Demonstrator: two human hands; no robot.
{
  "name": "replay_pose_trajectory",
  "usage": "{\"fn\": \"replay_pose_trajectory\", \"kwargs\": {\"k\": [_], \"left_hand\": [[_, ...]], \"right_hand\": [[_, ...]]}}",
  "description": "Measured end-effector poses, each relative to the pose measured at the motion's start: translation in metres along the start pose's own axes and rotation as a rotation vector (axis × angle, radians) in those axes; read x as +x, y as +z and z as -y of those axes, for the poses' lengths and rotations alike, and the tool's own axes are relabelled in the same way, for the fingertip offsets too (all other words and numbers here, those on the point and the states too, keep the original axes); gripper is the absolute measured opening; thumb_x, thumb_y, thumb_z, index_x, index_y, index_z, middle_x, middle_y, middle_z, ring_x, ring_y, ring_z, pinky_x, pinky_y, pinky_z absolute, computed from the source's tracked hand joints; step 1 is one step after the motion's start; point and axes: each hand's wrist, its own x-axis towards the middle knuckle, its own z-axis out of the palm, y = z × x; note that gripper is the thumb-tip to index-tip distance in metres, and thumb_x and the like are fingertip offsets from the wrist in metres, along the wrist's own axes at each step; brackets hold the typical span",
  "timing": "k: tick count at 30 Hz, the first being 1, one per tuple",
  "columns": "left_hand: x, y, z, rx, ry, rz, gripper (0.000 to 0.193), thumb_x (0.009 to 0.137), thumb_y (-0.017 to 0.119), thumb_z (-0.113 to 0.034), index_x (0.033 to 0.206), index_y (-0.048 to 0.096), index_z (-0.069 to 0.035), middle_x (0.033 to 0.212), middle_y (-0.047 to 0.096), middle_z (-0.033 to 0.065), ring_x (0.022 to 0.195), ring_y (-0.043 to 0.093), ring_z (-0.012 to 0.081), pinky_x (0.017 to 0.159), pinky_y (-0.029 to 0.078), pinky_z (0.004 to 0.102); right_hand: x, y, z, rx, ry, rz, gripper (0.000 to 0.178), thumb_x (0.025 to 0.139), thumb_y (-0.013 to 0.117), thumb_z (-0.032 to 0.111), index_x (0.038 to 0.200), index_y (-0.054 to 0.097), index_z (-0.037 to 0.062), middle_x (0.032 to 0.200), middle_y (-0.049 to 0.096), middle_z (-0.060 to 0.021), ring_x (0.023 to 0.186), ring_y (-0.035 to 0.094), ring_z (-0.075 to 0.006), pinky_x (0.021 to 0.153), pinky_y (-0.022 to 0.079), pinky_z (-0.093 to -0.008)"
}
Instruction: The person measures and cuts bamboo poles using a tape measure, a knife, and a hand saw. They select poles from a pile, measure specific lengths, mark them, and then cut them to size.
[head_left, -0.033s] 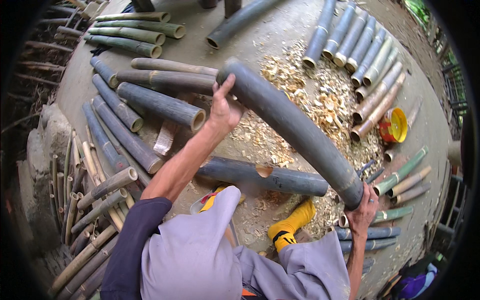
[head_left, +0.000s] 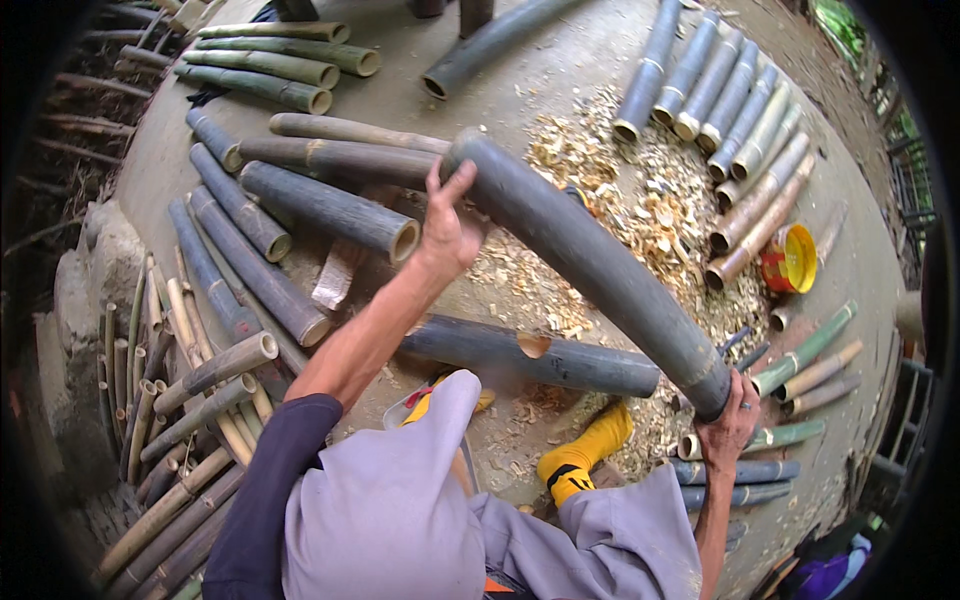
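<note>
A thick, dark grey bamboo tube (head_left: 590, 260) is held in both hands, slanting from upper left down to lower right. My left hand (head_left: 450, 225) grips its upper left end, with the thumb laid against the side. At the lower right end, my right hand (head_left: 728, 412) is wrapped round the rim, and a ring shows on one finger. Below the held tube lies another dark bamboo tube (head_left: 590, 362) with a rounded notch cut in its upper side. My feet, in yellow socks (head_left: 590, 440), are near this notched tube.
Pale wood chips (head_left: 665, 215) cover the ground ahead. Dark bamboo tubes (head_left: 320, 205) lie at left, green bamboo tubes (head_left: 265, 68) at far left, and more bamboo tubes (head_left: 735, 85) at far right. A red and yellow tub (head_left: 788, 258) lies tipped at right. Thin bamboo poles (head_left: 215, 372) pile up near left.
The whole view has shifted slightly, so things appear a little lower and to the right. Both hands keep the same hold on the bamboo tube.
</note>
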Motion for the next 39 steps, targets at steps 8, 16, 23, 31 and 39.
{"fn": "replay_pose_trajectory", "kwargs": {"k": [8, 16, 23, 31, 39], "left_hand": [[-0.044, -0.099, -0.004, -0.029, -0.172, -0.033, 0.028, 0.090, 0.063, -0.037, 0.109, 0.056, -0.018, 0.108, 0.059, 0.0011, 0.102, 0.055, 0.0224, 0.093, 0.043, 0.0473], [-0.073, -0.155, 0.002, 0.077, -0.195, -0.123, 0.021, 0.092, 0.060, -0.033, 0.101, 0.058, -0.013, 0.103, 0.060, 0.0006, 0.102, 0.055, 0.0201, 0.095, 0.042, 0.0444], [-0.059, -0.177, -0.010, 0.414, -0.248, -0.294, 0.023, 0.086, 0.065, -0.031, 0.094, 0.058, -0.011, 0.099, 0.058, 0.0029, 0.096, 0.053, 0.0172, 0.085, 0.045, 0.0412], [-0.037, -0.231, -0.029, 0.399, -0.177, -0.190, 0.016, 0.084, 0.062, -0.017, 0.093, 0.053, -0.008, 0.096, 0.056, 0.0051, 0.092, 0.055, 0.0180, 0.082, 0.047, 0.0408], [-0.025, -0.249, -0.040, 0.906, -0.040, -0.260, 0.016, 0.077, 0.062, -0.006, 0.092, 0.058, -0.004, 0.082, 0.055, 0.0014, 0.073, 0.049, 0.0101, 0.067, 0.041, 0.0255]], "right_hand": [[0.012, 0.045, -0.014, -0.061, -0.136, -0.011, 0.077, 0.060, 0.066, -0.002, 0.131, 0.040, 0.0058, 0.124, 0.050, -0.0143, 0.117, 0.046, -0.0335, 0.101, 0.034, -0.0460], [0.030, 0.059, -0.015, -0.170, -0.265, -0.004, 0.073, 0.064, 0.064, -0.003, 0.133, 0.041, 0.0069, 0.126, 0.050, -0.0124, 0.119, 0.046, -0.0326, 0.102, 0.034, -0.0472], [0.052, 0.073, -0.008, -0.212, -0.407, -0.104, 0.060, 0.073, 0.062, 0.002, 0.130, 0.047, 0.0102, 0.124, 0.051, -0.0125, 0.118, 0.047, -0.0326, 0.102, 0.035, -0.0474], [0.067, 0.089, 0.018, -0.194, -0.398, 0.031, 0.054, 0.078, 0.057, 0.008, 0.131, 0.050, 0.0171, 0.123, 0.052, -0.0084, 0.115, 0.048, -0.0293, 0.102, 0.033, -0.0485], [0.004, 0.083, 0.043, 0.315, 0.228, 0.018, 0.036, 0.080, 0.066, 0.010, 0.113, 0.057, -0.0017, 0.103, 0.060, -0.0193, 0.100, 0.057, -0.0331, 0.090, 0.043, -0.0428]]}}
